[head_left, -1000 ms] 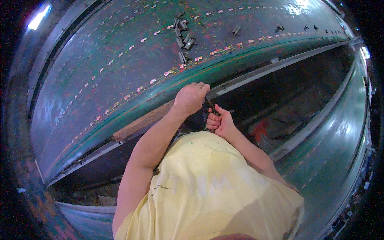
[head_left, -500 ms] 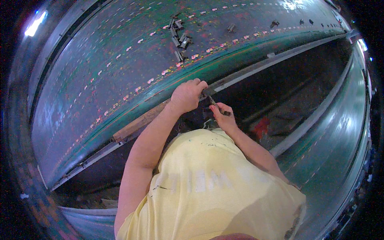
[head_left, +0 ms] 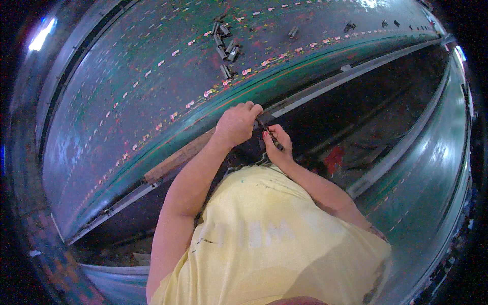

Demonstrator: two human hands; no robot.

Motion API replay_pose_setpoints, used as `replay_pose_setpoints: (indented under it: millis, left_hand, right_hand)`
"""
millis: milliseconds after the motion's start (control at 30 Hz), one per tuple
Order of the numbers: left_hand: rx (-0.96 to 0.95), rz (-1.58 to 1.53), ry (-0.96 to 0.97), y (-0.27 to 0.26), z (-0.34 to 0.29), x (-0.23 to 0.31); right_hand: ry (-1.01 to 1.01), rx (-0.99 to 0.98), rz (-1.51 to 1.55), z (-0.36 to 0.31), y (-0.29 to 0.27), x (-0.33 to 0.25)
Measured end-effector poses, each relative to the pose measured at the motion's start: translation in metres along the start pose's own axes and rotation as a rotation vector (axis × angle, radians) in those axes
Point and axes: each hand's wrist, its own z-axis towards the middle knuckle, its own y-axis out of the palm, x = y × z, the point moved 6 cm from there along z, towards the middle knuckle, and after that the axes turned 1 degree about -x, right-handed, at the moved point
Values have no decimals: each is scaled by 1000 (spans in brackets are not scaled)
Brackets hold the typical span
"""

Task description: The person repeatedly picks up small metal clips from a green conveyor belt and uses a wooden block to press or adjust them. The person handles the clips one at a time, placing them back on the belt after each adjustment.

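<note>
Shifted closer to the left hand (head_left: pixel 238 124), the right hand (head_left: pixel 279 143) pinches a slender, dark, rod-like tool (head_left: pixel 279 147) slanting just below that left hand, whose hold I cannot tell; beyond lie a straight pale-grey rail (head_left: pixel 325 83) and smooth, paint-speckled green-grey table (head_left: pixel 152 107) bearing blocky dark pieces (head_left: pixel 220 52).

A pale yellow short-sleeved T-shirt (head_left: pixel 254 269), its front marked with faded whitish lettering (head_left: pixel 269 234) and small dark smudges (head_left: pixel 206 240).
</note>
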Motion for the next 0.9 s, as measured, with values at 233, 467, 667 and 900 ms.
replay_pose_setpoints:
  millis: [233,467,667,900]
  left_hand:
    - [14,75,-2,15,0,-4]
    - [-14,86,1,13,1,-3]
    - [-22,81,-5,9,-1,0]
    - [0,-90,-372,-3,-17,-30]
  right_hand:
    - [106,-127,190,-3,3,12]
    - [928,-164,1167,-22,21,17]
    - [1005,-443,1349,-14,21,24]
    - [695,-339,682,-32,-20,32]
